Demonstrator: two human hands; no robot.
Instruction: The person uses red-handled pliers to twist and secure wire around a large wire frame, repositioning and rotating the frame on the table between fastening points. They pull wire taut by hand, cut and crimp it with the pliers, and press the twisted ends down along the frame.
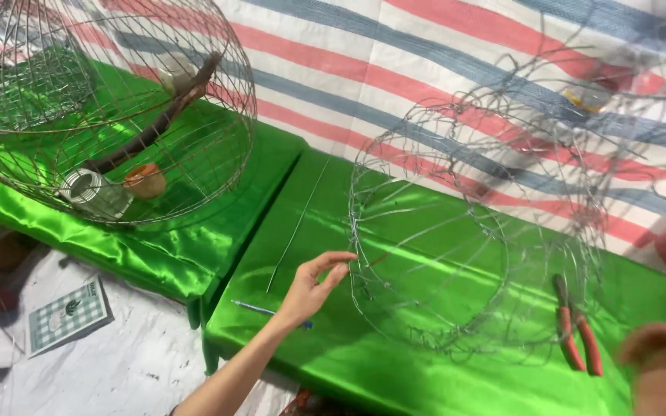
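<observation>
A finished wire cage point(109, 108) stands far left on the green worktop point(302, 339). The left hand point(311, 286), fingers loosely spread, touches the near-left rim of an unfinished wire frame point(456, 231). Red-handled pliers point(576, 327) lie right. The right hand point(664, 366) is blurred; I cannot tell its grip.

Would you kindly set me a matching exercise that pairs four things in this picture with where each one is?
Things:
1. Left hand
2. Red-handled pliers
3. Finished round wire cage
4. Small checked green-and-white booklet

Places:
A. On the white floor sheet below the bench
B. Touching the rim of the unfinished wire frame
C. On the far left green satin-covered bench
D. Lying on the green cloth right of the unfinished frame

Pairs: 1-B, 2-D, 3-C, 4-A
</observation>
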